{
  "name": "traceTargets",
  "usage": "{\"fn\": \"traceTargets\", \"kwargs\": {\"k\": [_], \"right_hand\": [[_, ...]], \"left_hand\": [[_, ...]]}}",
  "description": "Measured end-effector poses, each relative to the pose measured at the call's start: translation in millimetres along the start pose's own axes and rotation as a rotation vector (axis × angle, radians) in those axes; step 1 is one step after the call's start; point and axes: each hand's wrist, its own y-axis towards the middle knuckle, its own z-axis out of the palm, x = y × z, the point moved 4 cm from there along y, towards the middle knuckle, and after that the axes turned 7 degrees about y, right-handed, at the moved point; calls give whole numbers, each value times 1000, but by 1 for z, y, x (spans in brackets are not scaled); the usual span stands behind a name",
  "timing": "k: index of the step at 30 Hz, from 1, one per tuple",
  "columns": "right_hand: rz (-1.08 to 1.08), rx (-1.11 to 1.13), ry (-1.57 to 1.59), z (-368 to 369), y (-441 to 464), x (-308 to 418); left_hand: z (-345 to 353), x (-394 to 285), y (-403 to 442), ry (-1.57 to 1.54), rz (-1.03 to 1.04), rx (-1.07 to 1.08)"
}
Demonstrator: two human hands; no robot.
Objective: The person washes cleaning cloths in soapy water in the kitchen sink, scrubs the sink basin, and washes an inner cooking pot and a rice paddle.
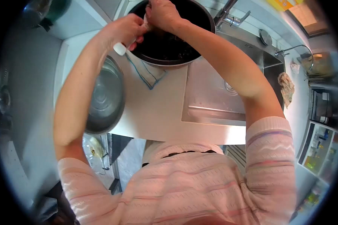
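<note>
A large dark pot (pixel 176 48) with a pale rim stands at the top centre, its inside black and hard to make out. My left hand (pixel 127 32) is closed at the pot's left edge, around a white handle (pixel 119 48) whose rounded end sticks out below the fingers. My right hand (pixel 164 14) is closed just above it, over the pot. Something small and pale lies between the two hands; what my right fingers grip is too hidden to name. Under the pot's left side lies a cloth (pixel 150 75) with blue edging.
A steel sink (pixel 214 93) lies right of the pot, with a faucet (pixel 231 18) behind it. A round metal lid or basin (pixel 107 97) rests beneath my left forearm. A crumpled rag (pixel 286 89) is at the sink's right edge, near a thin curved tap (pixel 302 47).
</note>
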Motion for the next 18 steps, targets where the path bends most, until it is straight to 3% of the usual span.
{"fn": "traceTargets", "kwargs": {"k": [1, 2, 3, 5, 7, 10, 11, 13, 15, 18], "right_hand": [[63, 179, -191, -6, 3, 9], [122, 190, -182, -12, 6, 1], [179, 202, -175, -15, 8, -10], [167, 358, -268, -6, 3, -32], [-142, 795, -514, 15, -14, -41], [143, 899, -339, -9, -18, -26], [348, 776, -116, -12, -9, -35], [350, 558, 257, -56, -15, 13], [-210, 144, 123, -56, -10, 31], [-124, -51, 63, -25, -10, 25]], "left_hand": [[-3, -1, -5, -42, -2, 38], [2, 16, 3, -220, 25, 120], [2, 21, -5, -266, 5, 45], [-5, 27, -13, -319, 26, 128], [-8, 32, -15, -448, -18, 167], [-11, 34, -19, -505, -80, 186], [-10, 35, -19, -503, -100, 189], [-8, 38, -17, -500, -74, 190], [-5, 31, -14, -475, -49, 187], [6, 17, -17, -351, 12, 196]]}}
